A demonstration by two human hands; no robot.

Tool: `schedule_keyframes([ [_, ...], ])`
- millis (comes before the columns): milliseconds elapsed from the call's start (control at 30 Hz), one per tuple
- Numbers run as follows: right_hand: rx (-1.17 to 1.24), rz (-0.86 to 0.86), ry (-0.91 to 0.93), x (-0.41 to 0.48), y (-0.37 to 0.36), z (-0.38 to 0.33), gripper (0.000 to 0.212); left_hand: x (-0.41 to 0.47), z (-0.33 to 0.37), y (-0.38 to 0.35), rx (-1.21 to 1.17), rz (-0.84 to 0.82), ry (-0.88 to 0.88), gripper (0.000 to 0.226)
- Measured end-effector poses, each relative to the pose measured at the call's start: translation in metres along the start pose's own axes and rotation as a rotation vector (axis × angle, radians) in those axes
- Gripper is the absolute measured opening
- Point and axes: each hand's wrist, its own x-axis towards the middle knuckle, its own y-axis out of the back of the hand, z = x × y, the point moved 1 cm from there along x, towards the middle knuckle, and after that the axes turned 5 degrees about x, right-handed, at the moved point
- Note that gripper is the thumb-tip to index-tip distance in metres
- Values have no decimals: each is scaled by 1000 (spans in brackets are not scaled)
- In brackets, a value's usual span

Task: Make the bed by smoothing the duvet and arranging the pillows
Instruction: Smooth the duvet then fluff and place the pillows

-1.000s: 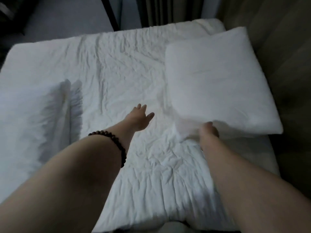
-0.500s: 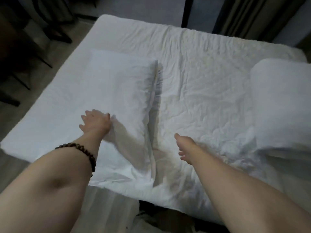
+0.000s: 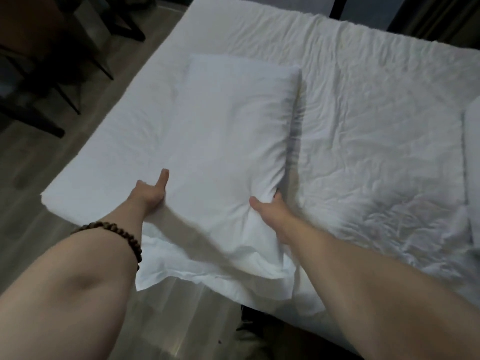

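Observation:
A white pillow (image 3: 233, 141) lies lengthwise on the left half of the wrinkled white duvet (image 3: 368, 120), its near end hanging over the bed's near edge. My left hand (image 3: 152, 194) is at the pillow's left side near that end. One digit points straight along the edge and the other fingers are hidden under the fabric. My right hand (image 3: 270, 211) grips the pillow's right side, thumb on top and fingers curled round the edge. A second white pillow (image 3: 473, 162) shows only as a strip at the right border.
Dark chair and table legs (image 3: 52, 81) stand on the wooden floor (image 3: 31, 178) left of the bed. Dark curtains or frames (image 3: 405, 14) rise beyond the far side. A beaded bracelet (image 3: 117, 232) circles my left wrist.
My view has swung left from the right pillow to the left one. My right hand let go of the right pillow, crossed the duvet and took the left pillow's right side. My left hand reached its left side.

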Motion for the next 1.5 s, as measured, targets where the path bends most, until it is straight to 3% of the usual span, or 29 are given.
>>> schedule_keyframes([
  [100,-64,11,122,-20,26,-39,58,-25,28,26,-237,-204,-47,117],
  [200,-237,139,253,-39,79,-87,42,-64,84,52,-418,-510,-119,69],
  [367,-543,341,409,-73,190,-155,43,-154,202,53,-538,-459,-310,44],
  [533,-536,502,457,-118,324,-167,53,-255,314,25,-543,-340,-483,55],
  [667,-467,642,530,-161,466,-147,51,-371,406,-42,-576,-351,-655,43],
  [800,-453,783,567,-202,608,-136,48,-474,485,-109,-652,-362,-788,53],
  [900,-395,872,625,-226,711,-126,53,-544,537,-165,-717,-454,-861,47],
  [1000,-351,954,643,-241,803,-103,44,-596,581,-237,-747,-560,-900,41],
  [1100,-425,1082,527,-248,879,-58,48,-619,608,-328,-602,-498,-940,42],
  [1200,-589,1199,155,-224,932,5,60,-615,607,-426,-73,-325,-893,83],
  [1300,-611,983,-104,-184,937,57,63,-599,581,-494,291,-277,-873,95],
  [1400,-616,786,-75,-157,916,81,60,-586,564,-514,394,-284,-857,89],
  [1500,-617,708,8,-147,890,69,59,-561,558,-502,366,-279,-808,87],
])
